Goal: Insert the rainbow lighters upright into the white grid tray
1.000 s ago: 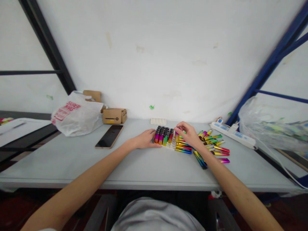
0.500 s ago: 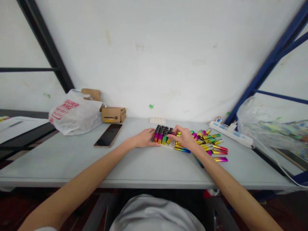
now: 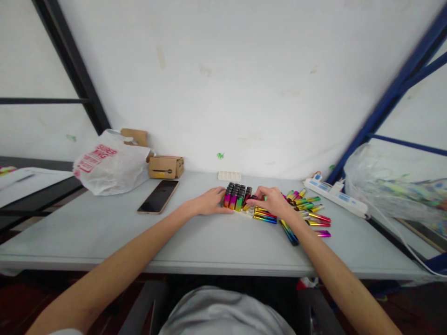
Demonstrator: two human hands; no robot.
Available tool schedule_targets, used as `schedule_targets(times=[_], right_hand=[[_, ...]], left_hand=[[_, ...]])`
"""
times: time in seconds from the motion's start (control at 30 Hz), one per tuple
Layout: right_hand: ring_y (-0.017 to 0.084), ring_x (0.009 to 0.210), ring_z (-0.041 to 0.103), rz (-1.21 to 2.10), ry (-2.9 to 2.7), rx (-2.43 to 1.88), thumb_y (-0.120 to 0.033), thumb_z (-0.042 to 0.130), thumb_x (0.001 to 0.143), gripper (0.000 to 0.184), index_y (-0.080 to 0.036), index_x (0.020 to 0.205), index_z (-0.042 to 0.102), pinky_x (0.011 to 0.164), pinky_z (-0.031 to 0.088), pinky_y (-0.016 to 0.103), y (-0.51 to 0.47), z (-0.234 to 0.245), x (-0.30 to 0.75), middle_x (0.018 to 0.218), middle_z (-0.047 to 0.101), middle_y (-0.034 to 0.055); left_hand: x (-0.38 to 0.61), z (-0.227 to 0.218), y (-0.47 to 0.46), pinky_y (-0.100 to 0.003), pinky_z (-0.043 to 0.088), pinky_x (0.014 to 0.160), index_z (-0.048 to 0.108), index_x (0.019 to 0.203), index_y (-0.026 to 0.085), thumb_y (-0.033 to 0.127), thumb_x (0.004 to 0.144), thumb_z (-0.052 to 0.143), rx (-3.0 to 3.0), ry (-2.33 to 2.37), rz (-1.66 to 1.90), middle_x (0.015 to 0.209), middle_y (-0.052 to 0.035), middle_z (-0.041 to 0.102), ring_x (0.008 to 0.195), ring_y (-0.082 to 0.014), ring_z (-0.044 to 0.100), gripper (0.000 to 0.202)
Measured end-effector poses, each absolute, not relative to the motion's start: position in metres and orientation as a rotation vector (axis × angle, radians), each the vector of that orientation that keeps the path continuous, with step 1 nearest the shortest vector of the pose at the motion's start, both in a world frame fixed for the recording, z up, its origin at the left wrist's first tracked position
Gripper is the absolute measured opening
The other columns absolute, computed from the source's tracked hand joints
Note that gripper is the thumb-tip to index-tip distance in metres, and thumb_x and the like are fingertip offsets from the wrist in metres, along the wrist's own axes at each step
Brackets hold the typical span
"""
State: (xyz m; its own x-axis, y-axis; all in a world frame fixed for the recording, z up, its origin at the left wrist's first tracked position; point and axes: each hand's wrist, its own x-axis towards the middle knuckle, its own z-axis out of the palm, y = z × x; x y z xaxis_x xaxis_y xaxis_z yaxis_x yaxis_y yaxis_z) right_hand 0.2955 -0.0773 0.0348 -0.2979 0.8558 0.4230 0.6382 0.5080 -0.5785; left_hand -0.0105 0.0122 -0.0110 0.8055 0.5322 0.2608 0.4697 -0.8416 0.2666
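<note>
Rows of shiny multicoloured lighters [image 3: 232,200] with black tops stand upright in a white tray [image 3: 247,213]. My left hand [image 3: 211,201] is closed round the tray's left end, thumb along the front and fingers behind. At the right end of the rows, my right hand [image 3: 268,201] pinches a lighter [image 3: 247,205], tilted and partly hidden by the fingers. Several lighters lie flat just right of the tray, among them a gold and blue lighter [image 3: 264,219]. Under my right forearm lies a dark blue lighter [image 3: 289,232].
More loose lighters [image 3: 307,203] are spread to the right, near a white power strip [image 3: 337,195]. Against the wall is another white tray [image 3: 229,176]. On the left are a phone [image 3: 159,197], a cardboard box [image 3: 165,167] and a white plastic bag [image 3: 111,163].
My right hand has moved slightly right and down, with the lighter in its fingers tilting more. The left hand stays on the tray.
</note>
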Motion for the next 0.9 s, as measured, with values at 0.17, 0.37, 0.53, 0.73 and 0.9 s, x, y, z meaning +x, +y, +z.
schedule_targets(times=[0.17,0.37,0.53,0.73,0.9], right_hand=[[0.018,0.057,0.057,0.255,-2.107,-1.258,-0.08,0.074,0.091,0.06,-0.025,0.071,0.064,0.059,0.038,0.029,-0.078,0.032,0.286,0.064,0.07,0.0023],[0.017,0.055,0.056,0.264,-2.224,-1.287,-0.079,0.07,0.095,0.062,-0.023,0.068,0.067,0.058,0.035,0.03,-0.075,0.028,0.281,0.063,0.071,0.0032],[0.017,0.053,0.053,0.199,-2.123,-1.305,-0.069,0.049,0.11,0.067,-0.023,0.064,0.065,0.062,0.04,0.031,-0.068,0.038,0.318,0.054,0.061,0.0002],[0.028,0.094,0.075,0.142,-2.171,-1.365,-0.051,0.072,0.099,0.033,-0.021,0.1,0.085,0.089,0.057,0.04,-0.055,0.033,0.363,0.104,0.083,0.0129],[0.027,0.084,0.075,0.349,-2.276,-1.392,-0.046,0.079,0.095,0.026,-0.021,0.101,0.085,0.085,0.059,0.04,-0.048,0.026,0.362,0.094,0.083,0.0104]], left_hand=[[-0.008,-0.009,0.01,-0.048,0.044,0.124,0.058,0.15,0.016,0.084,0.097,0.064,2.783,0.831,0.418,0.155,-0.0215,0.061,0.143,-0.0407,0.059,0.086],[-0.009,-0.009,0.01,-0.05,0.044,0.124,0.057,0.153,0.019,0.082,0.098,0.065,2.772,0.795,0.459,0.155,-0.0197,0.061,0.143,-0.0404,0.058,0.085],[-0.009,-0.007,0.009,-0.049,0.043,0.125,0.059,0.15,0.018,0.084,0.097,0.064,2.764,0.811,0.434,0.156,-0.0203,0.06,0.144,-0.0413,0.057,0.085],[-0.009,-0.011,0.012,-0.048,0.044,0.123,0.061,0.149,0.02,0.085,0.097,0.063,2.777,0.781,0.486,0.152,-0.0178,0.064,0.142,-0.0395,0.059,0.083],[-0.009,-0.008,0.01,-0.051,0.045,0.123,0.061,0.148,0.016,0.086,0.097,0.061,2.773,0.796,0.455,0.153,-0.0216,0.062,0.142,-0.042,0.059,0.086]])
